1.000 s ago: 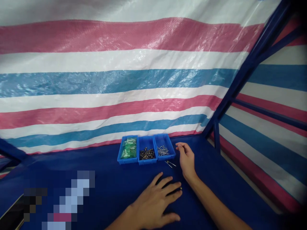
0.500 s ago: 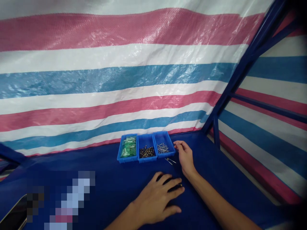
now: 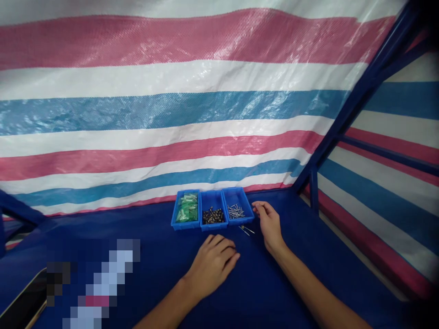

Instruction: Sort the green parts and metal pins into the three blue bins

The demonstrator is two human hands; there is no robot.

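Low over the blue tabletop (image 3: 164,278), my left hand (image 3: 215,262) has its fingers drawn together and curled, and whatever may be under them is hidden. My right hand (image 3: 270,224) is pinched beside the right-hand blue tray (image 3: 237,194); anything between its fingertips is too small to make out. Thin silver screw-like pins (image 3: 236,211) lie in that tray. Small dark and brass-coloured fittings (image 3: 213,216) fill the front of the middle blue tray (image 3: 211,198). Just in front of the trays lie a few loose pins (image 3: 247,230), one with a dark fitting near it.
The left blue tray (image 3: 185,225) holds green packets (image 3: 188,208) with pale pieces. A phone (image 3: 25,299) rests at the lower left, near a blurred-out pale item (image 3: 103,283). Behind stands a striped plastic sheet (image 3: 171,109), with a dark blue metal frame (image 3: 356,100) at right.
My left hand has moved left and slightly away from me, its spread fingers closing together. My right hand stays pinched by the right tray. The view has shifted slightly.
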